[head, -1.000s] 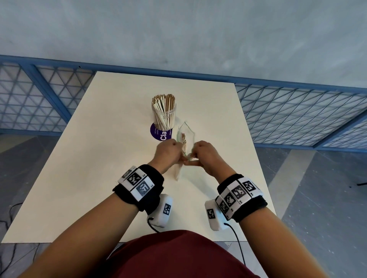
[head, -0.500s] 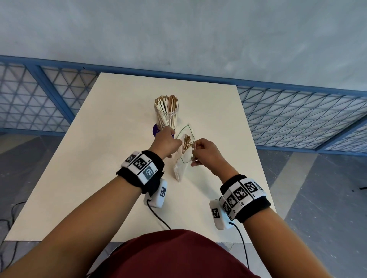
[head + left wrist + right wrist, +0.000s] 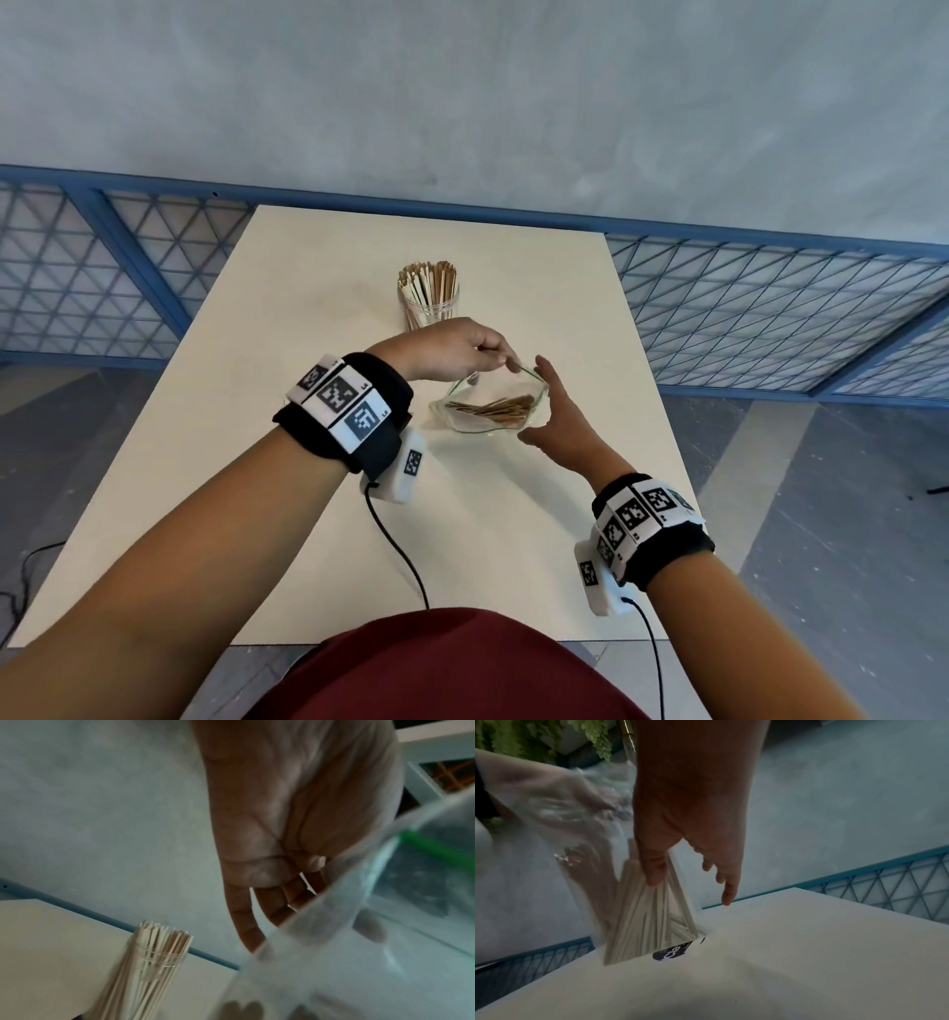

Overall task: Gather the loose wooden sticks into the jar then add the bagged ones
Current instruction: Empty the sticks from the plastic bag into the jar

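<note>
Head view: the clear bag (image 3: pixel 493 411) of wooden sticks (image 3: pixel 495 408), limp, light and likely slippery, is held above the desk (image 3: pixel 308 462) just before the jar (image 3: pixel 429 303); best taken at its rim. Left hand (image 3: pixel 452 352) pinches that rim; right hand (image 3: pixel 557 416), fingers straight, cups its side.

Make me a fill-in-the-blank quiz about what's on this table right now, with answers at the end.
1. The jar is packed with wooden ____.
2. The left hand pinches the rim of a clear plastic ____.
3. The bag's mouth is held ____.
4. The jar stands ____ the bag from the person.

Missing words: sticks; bag; open; beyond
</note>
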Tool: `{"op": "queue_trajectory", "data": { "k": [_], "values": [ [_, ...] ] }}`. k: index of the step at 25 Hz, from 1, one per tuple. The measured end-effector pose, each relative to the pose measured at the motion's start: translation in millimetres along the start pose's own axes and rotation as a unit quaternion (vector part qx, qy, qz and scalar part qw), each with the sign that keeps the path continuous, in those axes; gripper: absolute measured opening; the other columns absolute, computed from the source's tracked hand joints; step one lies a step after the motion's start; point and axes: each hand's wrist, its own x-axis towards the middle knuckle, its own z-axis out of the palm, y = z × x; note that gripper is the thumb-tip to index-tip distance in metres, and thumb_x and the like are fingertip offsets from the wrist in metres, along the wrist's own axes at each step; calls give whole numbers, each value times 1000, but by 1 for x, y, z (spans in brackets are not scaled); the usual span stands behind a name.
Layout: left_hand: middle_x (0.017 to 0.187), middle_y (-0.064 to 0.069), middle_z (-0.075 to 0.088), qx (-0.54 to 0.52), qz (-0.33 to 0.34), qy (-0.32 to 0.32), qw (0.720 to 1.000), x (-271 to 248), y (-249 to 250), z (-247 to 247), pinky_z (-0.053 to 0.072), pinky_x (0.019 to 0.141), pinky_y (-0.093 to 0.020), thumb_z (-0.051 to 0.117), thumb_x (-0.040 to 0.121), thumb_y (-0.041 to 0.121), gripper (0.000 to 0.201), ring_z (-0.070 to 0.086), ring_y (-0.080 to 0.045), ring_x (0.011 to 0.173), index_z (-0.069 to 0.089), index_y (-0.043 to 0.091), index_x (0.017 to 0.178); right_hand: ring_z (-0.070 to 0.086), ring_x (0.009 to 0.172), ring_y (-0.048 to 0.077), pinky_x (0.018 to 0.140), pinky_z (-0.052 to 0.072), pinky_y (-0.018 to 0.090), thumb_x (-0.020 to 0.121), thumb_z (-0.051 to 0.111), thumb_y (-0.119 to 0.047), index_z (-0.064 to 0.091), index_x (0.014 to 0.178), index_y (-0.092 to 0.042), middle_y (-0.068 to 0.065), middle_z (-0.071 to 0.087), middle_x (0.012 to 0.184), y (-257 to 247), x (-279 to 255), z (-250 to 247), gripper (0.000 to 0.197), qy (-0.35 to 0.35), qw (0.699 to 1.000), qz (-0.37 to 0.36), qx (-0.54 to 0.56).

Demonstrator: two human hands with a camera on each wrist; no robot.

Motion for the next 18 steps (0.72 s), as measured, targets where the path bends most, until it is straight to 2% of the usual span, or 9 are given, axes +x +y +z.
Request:
{"op": "queue_trajectory", "data": {
  "k": [2, 4, 6, 9, 10, 13, 15, 16, 18],
  "values": [
    [74, 12, 64, 10, 39, 6, 999, -2, 11, -8, 38, 63, -9, 48, 95, 19, 22, 55, 5, 64, 67, 22, 105, 51, 107, 20, 84, 49, 34, 68, 64, 12, 30, 138, -12, 5, 52, 121, -7, 1, -4, 82, -46, 998, -12, 36],
    [91, 0, 67, -6, 58, 30, 998, 0, 16, -13, 40, 74, -21, 49, 95, 18, 21, 56, -10, 80, 68, 20, 104, 59, 89, 10, 77, 50, 20, 72, 64, 14, 50, 124, -6, 1, 60, 102, -16, -3, -6, 58, -62, 996, -24, 62],
    [88, -1, 64, -54, 59, 80, 994, 2, 16, -13, 39, 74, -26, 54, 92, 15, 17, 54, -15, 79, 68, 15, 102, 60, 79, 5, 74, 49, 16, 74, 65, 12, 60, 110, -2, 3, 63, 95, -21, -7, -6, 39, -46, 993, -31, 101],
    [79, 13, 52, -70, 121, 253, 957, -3, 21, -10, 40, 69, -10, 66, 82, 7, 13, 52, 3, 67, 68, 9, 95, 63, 72, 2, 72, 51, 15, 75, 67, 8, 65, 97, -3, 1, 67, 84, -17, -7, -5, 25, -23, 991, -31, 126],
    [78, 15, 55, -74, 144, 267, 950, -7, 25, -9, 41, 66, -5, 67, 80, 4, 11, 54, 7, 64, 68, 8, 90, 64, 67, -2, 68, 50, 12, 74, 67, 8, 66, 96, -2, -4, 67, 78, -16, -7, -5, 24, -18, 992, -27, 124],
    [87, 5, 70, 41, 91, 148, 984, -13, 33, -3, 49, 78, -13, 63, 81, 2, 19, 60, 4, 73, 71, 9, 96, 61, 59, -7, 60, 48, 9, 74, 67, 9, 66, 96, 3, -12, 66, 66, -14, -5, -5, 23, -9, 994, -29, 101],
    [108, -4, 68, 191, 14, 58, 980, -9, 28, 3, 46, 81, -20, 57, 82, -1, 31, 61, -12, 90, 65, 9, 110, 62, 71, 7, 71, 48, 22, 73, 68, 9, 66, 91, -3, -1, 65, 75, -13, -3, -3, 22, -16, 995, -40, 94],
    [111, -6, 66, 236, -9, 23, 972, -8, 26, 7, 44, 78, -22, 55, 82, -1, 33, 59, -18, 92, 62, 8, 113, 60, 76, 14, 76, 47, 30, 72, 68, 9, 66, 86, -9, 2, 64, 78, -13, -3, -2, 23, -17, 994, -46, 95],
    [106, -5, 62, 253, -21, -18, 967, -3, 21, 15, 42, 74, -25, 61, 83, 9, 30, 53, -19, 85, 60, 8, 112, 58, 79, 19, 78, 46, 34, 70, 69, 9, 64, 82, -13, 2, 64, 78, -14, -3, 0, 26, -11, 995, -45, 93]
  ]
}}
